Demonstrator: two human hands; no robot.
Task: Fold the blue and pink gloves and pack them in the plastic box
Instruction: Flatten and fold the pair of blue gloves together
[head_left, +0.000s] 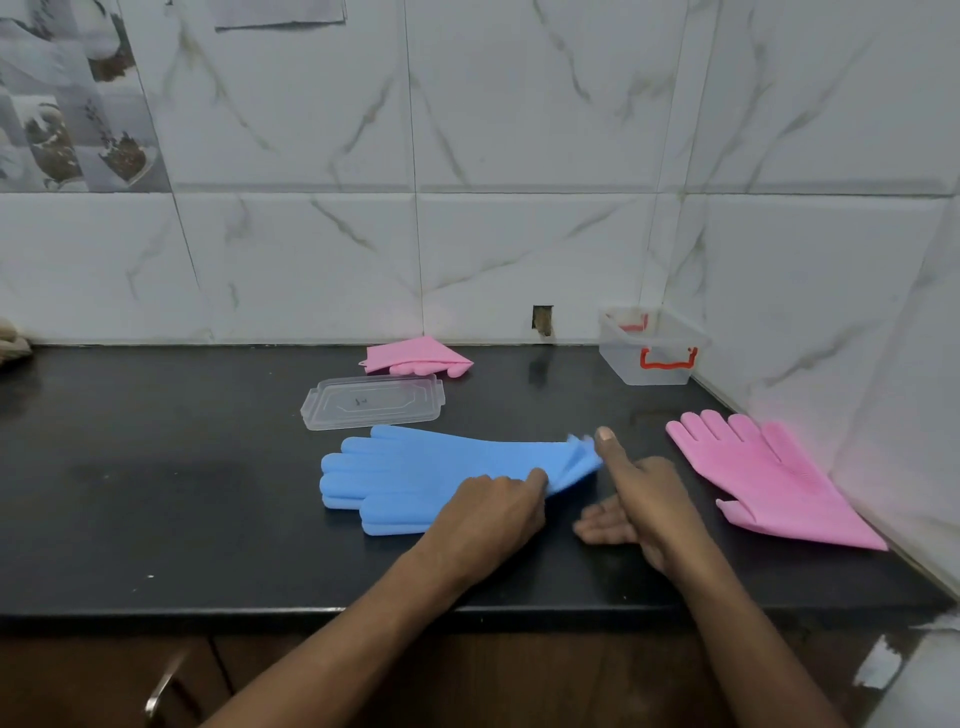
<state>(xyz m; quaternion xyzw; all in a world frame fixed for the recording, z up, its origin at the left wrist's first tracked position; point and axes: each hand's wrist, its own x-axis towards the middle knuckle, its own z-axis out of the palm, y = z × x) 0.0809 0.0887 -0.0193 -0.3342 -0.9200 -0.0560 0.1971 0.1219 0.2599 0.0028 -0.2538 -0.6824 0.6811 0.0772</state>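
**Blue glove goes under the fold on a black kitchen counter**

A blue glove (436, 475) lies flat at the centre of the dark countertop (156, 467), fingers pointing to nine o'clock, cuff lifted and rumpled at three o'clock; the left hand (488, 512) is closed over the cuff's near edge, fingers curled into the material, while the right hand (639, 493) meets the raised cuff with thumb extended and its other fingers spread loose above the counter, so whether it truly pinches the glove cannot be told. At twelve o'clock from the glove rests the clear lid (373, 402); beyond it, by the wall, a pink glove (415, 356) sits already folded; at three o'clock a second pink glove (769, 478) lies flat and unfolded beside the tiled side wall; at one o'clock, in the corner, the plastic box (652, 348) stands open and appears empty. The folding of the blue glove looks barely begun; the next move likely calls for carrying the cuff over toward the fingers and pressing the springy material flat so it does not reopen.
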